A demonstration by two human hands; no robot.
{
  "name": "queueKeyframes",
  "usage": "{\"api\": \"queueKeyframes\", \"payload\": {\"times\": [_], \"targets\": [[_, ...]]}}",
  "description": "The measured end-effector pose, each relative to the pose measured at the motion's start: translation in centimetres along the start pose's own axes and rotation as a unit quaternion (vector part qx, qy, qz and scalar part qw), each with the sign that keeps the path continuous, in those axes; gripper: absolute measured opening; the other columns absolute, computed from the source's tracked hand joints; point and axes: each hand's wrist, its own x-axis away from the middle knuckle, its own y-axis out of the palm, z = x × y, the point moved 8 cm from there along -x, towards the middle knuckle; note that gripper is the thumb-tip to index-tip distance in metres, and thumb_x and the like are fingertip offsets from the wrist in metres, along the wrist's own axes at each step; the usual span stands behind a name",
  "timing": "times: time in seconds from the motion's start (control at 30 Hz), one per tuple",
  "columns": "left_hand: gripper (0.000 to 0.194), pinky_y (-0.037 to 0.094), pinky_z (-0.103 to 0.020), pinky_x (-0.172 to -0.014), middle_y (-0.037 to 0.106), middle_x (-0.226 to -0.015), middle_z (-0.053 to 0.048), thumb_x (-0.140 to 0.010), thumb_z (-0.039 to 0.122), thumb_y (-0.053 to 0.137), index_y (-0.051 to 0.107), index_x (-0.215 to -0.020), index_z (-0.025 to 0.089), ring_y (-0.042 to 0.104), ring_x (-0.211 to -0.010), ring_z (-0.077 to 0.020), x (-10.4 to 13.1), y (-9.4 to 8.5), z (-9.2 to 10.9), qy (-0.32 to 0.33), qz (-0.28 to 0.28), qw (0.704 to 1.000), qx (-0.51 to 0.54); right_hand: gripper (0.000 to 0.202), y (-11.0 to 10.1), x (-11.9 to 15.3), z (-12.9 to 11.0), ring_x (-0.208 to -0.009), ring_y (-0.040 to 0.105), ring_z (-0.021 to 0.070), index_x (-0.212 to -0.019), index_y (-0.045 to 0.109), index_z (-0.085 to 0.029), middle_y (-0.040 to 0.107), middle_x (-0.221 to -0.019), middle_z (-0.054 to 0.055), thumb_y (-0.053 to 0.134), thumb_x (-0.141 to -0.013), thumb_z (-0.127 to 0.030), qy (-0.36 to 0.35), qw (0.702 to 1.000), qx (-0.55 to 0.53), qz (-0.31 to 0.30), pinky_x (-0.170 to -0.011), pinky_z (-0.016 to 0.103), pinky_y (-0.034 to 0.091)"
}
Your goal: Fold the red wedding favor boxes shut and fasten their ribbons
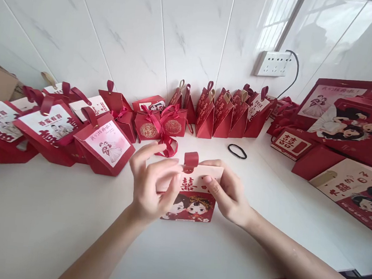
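Observation:
A red and pale pink gift box (pixel 201 204) stands on the white table in front of me, printed with two cartoon faces and a red double-happiness character. A short dark red strap loop (pixel 191 159) rises from its top edge. My right hand (pixel 230 192) grips the box's right side, its thumb on the front and its fingers behind. At the upper left of the box, the thumb and a curled finger of my left hand (pixel 152 184) come together in a pinch beside the strap's base, with another finger raised. The left hand covers part of the printed front.
Several red gift boxes with strap loops (pixel 109 143) stand at the left. Ribbon-tied boxes (pixel 172 127) and tall pointed boxes (pixel 204 115) line the wall. A black ring (pixel 237 151) lies behind my right hand. Larger red printed boxes (pixel 354 129) crowd the right. A power strip (pixel 272 63) is on the wall.

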Motion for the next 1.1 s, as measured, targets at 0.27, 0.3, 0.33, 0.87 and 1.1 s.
{"api": "queueKeyframes", "payload": {"times": [0.27,0.3,0.33,0.87,1.1], "targets": [[0.022,0.056,-0.019,-0.064,0.061,-0.091,-0.002,-0.081,0.000,0.061,0.065,-0.094,0.018,0.063,-0.078,-0.0091,-0.4,0.9,0.1,-0.033,-0.052,0.993,0.099,0.036,-0.4,0.4,-2.5,-0.079,0.054,0.0158,-0.118,0.043,-0.023,0.052,-0.095,0.006,0.048,-0.089,-0.001,-0.189,0.967,0.147,0.085,-0.062,0.029,0.049],[0.024,0.056,-0.018,-0.061,0.062,-0.093,-0.003,-0.081,-0.001,0.062,0.067,-0.095,0.018,0.063,-0.075,-0.0081,-0.5,0.9,0.0,-0.038,-0.054,0.992,0.108,0.037,-0.1,0.4,-3.0,-0.084,0.054,0.0166,-0.117,0.045,-0.022,0.052,-0.095,0.006,0.048,-0.088,0.001,-0.216,0.959,0.170,0.073,-0.064,0.028,0.050],[0.025,0.056,-0.018,-0.060,0.064,-0.096,-0.003,-0.080,-0.001,0.062,0.068,-0.097,0.018,0.063,-0.072,-0.0075,-0.5,0.8,0.0,-0.043,-0.057,0.991,0.116,0.036,0.1,0.4,-3.3,-0.087,0.054,0.0171,-0.116,0.047,-0.020,0.052,-0.093,0.006,0.047,-0.088,0.003,-0.233,0.952,0.189,0.061,-0.064,0.028,0.050],[0.025,0.057,-0.019,-0.063,0.070,-0.089,-0.003,-0.080,-0.003,0.064,0.070,-0.096,0.017,0.066,-0.077,-0.0098,-0.8,0.8,0.1,-0.057,-0.042,0.986,0.149,0.037,0.7,0.2,-4.1,-0.087,0.051,0.0187,-0.119,0.050,-0.018,0.055,-0.085,0.005,0.044,-0.089,0.003,-0.256,0.938,0.232,0.035,-0.067,0.030,0.051],[0.039,0.056,-0.018,-0.064,0.067,-0.097,-0.005,-0.081,-0.008,0.058,0.068,-0.109,0.018,0.064,-0.080,-0.0087,-0.6,0.9,0.1,-0.044,-0.054,0.985,0.159,0.038,0.7,0.2,-3.7,-0.087,0.051,0.0183,-0.119,0.051,-0.018,0.054,-0.086,0.005,0.044,-0.089,0.004,-0.249,0.939,0.234,0.032,-0.068,0.030,0.051]]}}
